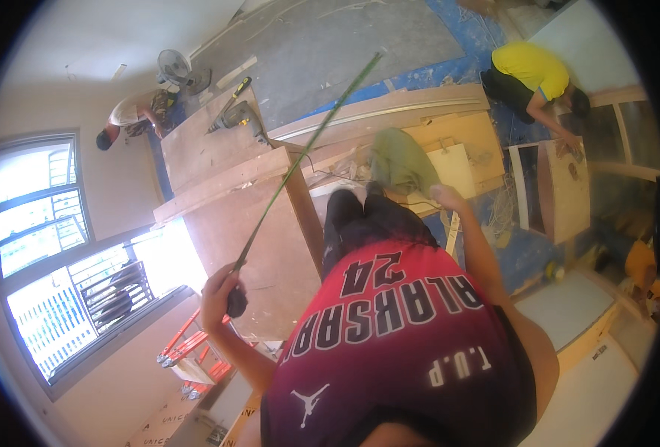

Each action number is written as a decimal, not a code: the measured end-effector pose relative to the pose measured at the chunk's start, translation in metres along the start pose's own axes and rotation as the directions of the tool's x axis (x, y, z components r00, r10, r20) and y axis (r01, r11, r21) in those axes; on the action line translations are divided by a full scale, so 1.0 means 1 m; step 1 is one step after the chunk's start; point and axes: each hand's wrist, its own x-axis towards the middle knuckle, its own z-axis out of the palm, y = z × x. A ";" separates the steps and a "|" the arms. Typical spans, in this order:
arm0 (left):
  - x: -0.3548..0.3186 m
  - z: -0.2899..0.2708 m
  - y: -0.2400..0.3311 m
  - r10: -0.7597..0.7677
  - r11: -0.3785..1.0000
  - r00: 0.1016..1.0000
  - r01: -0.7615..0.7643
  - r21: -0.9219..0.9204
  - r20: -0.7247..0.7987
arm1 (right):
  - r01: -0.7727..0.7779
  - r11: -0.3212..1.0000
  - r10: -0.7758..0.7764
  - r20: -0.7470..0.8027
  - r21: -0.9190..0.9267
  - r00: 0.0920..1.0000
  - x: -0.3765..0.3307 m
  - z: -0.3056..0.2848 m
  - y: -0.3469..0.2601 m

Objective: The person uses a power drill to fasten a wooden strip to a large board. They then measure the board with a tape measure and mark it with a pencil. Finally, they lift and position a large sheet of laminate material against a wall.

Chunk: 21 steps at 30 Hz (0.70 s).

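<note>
My left hand (pixel 222 295) is closed around a tape measure with a dark case (pixel 237 303). Its long green blade (pixel 309 154) sticks out, slanting up and to the right over a brown plywood cabinet (pixel 244 242). My right hand (pixel 447 198) is closed at the lower edge of an olive-green cloth (pixel 402 161), which is blurred and bulges out ahead of my legs. Under the cloth lie wooden boards and a pale yellow panel (pixel 455 170).
A power tool (pixel 236 117) and a yellow-black screwdriver (pixel 242 86) lie on the cabinet. A person in yellow (pixel 532 71) crouches by a wooden frame at right; another person (pixel 132 115) bends near a fan (pixel 173 67). An orange stepladder (pixel 188 344) stands lower left; cords cross the blue floor sheet.
</note>
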 end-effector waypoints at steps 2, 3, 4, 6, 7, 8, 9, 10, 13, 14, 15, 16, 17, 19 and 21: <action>0.032 0.016 0.009 -0.006 0.992 0.988 0.026 -0.127 0.154 | -0.081 0.980 0.101 -0.103 0.182 0.990 -0.010 -0.029 0.004; 0.046 0.020 0.005 0.010 0.986 0.980 0.024 -0.166 0.199 | -0.090 0.990 0.102 -0.102 0.111 0.990 -0.012 -0.041 -0.018; 0.068 0.029 0.004 0.042 0.976 0.960 0.019 -0.217 0.276 | -0.124 0.982 0.145 -0.146 0.141 0.979 -0.019 -0.049 -0.013; 0.114 0.056 0.012 0.092 0.944 0.933 0.029 -0.328 0.348 | -0.198 0.961 0.240 -0.229 0.192 0.943 -0.041 -0.065 0.027; 0.133 0.067 0.020 0.107 0.926 0.925 0.041 -0.375 0.365 | -0.201 0.961 0.247 -0.258 0.193 0.934 -0.048 -0.066 0.031; 0.155 0.078 0.028 0.130 0.923 0.929 0.014 -0.385 0.346 | -0.207 0.960 0.255 -0.283 0.189 0.925 -0.059 -0.066 0.034; 0.176 0.087 0.038 0.150 0.918 0.937 -0.013 -0.397 0.317 | -0.219 0.954 0.267 -0.248 0.207 0.931 -0.066 -0.064 0.035; 0.201 0.095 0.046 0.172 0.912 0.941 -0.041 -0.408 0.291 | -0.233 0.946 0.281 -0.217 0.224 0.935 -0.075 -0.063 0.038; 0.278 0.109 0.059 0.187 0.915 0.929 -0.046 -0.402 0.319 | -0.387 0.700 0.499 -0.023 0.600 0.866 -0.090 -0.062 0.056; 0.311 0.121 0.068 0.317 0.943 0.894 -0.259 -0.211 0.317 | -0.439 0.596 0.577 0.021 0.672 0.816 -0.107 -0.058 0.082; 0.321 0.104 0.048 0.403 0.912 0.887 -0.410 -0.018 0.226 | -0.411 0.649 0.506 0.041 0.640 0.862 -0.075 -0.072 0.080; 0.369 0.124 0.075 0.557 0.777 0.781 -0.610 0.154 0.280 | -0.341 0.653 0.505 -0.053 0.676 0.861 -0.093 -0.091 0.112; 0.376 0.119 0.124 0.140 0.873 0.909 -0.300 0.385 0.392 | -0.334 0.717 0.470 -0.070 0.613 0.880 -0.081 -0.110 0.122; 0.447 0.114 0.113 0.205 0.817 0.822 -0.442 0.371 0.531 | -0.398 0.808 0.474 -0.078 0.434 0.877 -0.011 -0.151 0.112; 0.473 0.083 0.118 0.143 0.801 0.819 -0.426 0.420 0.556 | -0.426 0.778 0.480 0.001 0.461 0.877 0.100 -0.179 0.055</action>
